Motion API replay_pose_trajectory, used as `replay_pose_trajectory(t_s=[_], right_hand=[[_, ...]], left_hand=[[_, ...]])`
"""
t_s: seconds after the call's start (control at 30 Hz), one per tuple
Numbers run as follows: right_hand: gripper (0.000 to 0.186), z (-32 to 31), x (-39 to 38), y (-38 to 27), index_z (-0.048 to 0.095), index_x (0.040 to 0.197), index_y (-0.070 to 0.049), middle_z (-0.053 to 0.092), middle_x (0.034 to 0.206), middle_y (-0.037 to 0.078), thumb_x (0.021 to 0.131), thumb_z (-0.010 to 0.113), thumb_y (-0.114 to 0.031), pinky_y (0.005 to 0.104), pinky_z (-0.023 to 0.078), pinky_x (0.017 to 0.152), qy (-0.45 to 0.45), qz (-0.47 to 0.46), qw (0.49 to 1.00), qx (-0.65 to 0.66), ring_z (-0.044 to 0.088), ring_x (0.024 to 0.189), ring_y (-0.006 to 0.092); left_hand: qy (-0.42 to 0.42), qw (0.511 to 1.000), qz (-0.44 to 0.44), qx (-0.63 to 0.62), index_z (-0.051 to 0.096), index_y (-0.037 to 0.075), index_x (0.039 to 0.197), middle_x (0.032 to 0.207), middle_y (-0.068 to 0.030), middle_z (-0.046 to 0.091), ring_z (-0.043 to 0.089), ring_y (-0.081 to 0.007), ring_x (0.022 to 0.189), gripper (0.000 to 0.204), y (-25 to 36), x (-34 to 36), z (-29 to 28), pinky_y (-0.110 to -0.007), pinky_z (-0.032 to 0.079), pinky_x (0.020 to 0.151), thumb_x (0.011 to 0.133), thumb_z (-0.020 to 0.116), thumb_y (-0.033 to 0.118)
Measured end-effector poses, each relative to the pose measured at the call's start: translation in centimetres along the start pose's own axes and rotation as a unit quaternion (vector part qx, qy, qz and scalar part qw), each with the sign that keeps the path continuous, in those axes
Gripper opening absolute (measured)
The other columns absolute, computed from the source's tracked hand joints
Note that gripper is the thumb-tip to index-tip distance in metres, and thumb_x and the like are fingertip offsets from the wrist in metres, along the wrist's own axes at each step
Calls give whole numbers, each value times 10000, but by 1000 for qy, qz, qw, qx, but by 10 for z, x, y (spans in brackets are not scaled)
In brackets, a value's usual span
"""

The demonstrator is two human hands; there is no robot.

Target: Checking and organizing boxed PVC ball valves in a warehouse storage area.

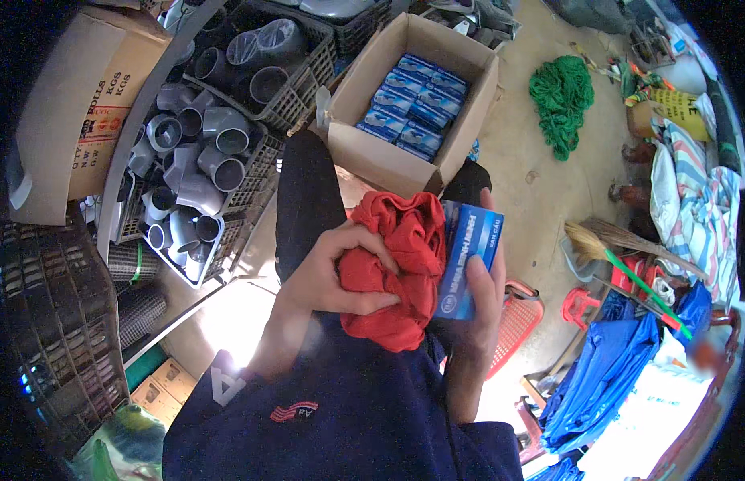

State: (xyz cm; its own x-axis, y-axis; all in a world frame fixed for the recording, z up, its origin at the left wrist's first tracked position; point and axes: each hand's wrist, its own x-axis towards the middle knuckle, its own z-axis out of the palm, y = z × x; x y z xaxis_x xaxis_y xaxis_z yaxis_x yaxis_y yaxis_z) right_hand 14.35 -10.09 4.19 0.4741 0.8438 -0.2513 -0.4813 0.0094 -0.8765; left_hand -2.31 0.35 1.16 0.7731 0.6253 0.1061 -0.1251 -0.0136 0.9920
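Observation:
A crumpled red cloth (404, 248) is bunched in my left hand (328, 268), whose fingers are curled round its left side. Just right of it, my right hand (486, 289) grips a small blue box (467, 272) with white lettering, thumb across its front and fingers behind. The cloth's right edge lies against the box or just in front of it. Beyond my hands, between my knees, stands an open cardboard carton (481, 96) with several similar blue boxes (417, 104) stacked inside.
On the left, black crates (256, 172) hold grey pipe fittings (200, 188), beside a large cardboard box (84, 104). A green net bundle (561, 104) lies on the floor at the far right. Nearer are a broom (629, 272), blue plastic sheeting (601, 369) and a red plastic chair (517, 325).

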Motion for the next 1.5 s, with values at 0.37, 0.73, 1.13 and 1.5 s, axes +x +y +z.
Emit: replay_pose_trajectory(t_s=[0.37,0.73,1.13,1.5], right_hand=[[1156,1,-2,-7,80,1445,22,389,1363,222,610,776,-373,379,377,1018,-50,42,993,103,466,1214,291],[1032,-12,7,4,203,1428,33,340,1422,178,613,785,-217,366,283,1070,-116,-5,991,-65,368,1301,248],[568,-8,-12,4,500,1208,36,609,1108,104,739,693,-221,299,456,847,110,1,982,-152,591,934,163],[426,4,-6,5,552,1062,42,637,898,92,738,696,-196,272,457,781,80,-67,979,-178,588,832,132]], left_hand=[[166,964,-108,-178,562,52,955,951,-28,560,531,-119,923,298,-14,7,0,-270,393,855,709,717,114],[79,995,-58,29,608,47,895,899,-52,614,565,-145,901,287,-13,4,-2,-277,405,845,662,761,118],[18,998,-55,-22,615,49,863,868,-45,646,585,-138,861,287,-14,1,-9,-277,429,820,627,769,101],[8,997,-65,-45,604,47,863,901,-48,610,577,-132,883,289,-23,-5,-13,-276,428,817,630,765,103]])
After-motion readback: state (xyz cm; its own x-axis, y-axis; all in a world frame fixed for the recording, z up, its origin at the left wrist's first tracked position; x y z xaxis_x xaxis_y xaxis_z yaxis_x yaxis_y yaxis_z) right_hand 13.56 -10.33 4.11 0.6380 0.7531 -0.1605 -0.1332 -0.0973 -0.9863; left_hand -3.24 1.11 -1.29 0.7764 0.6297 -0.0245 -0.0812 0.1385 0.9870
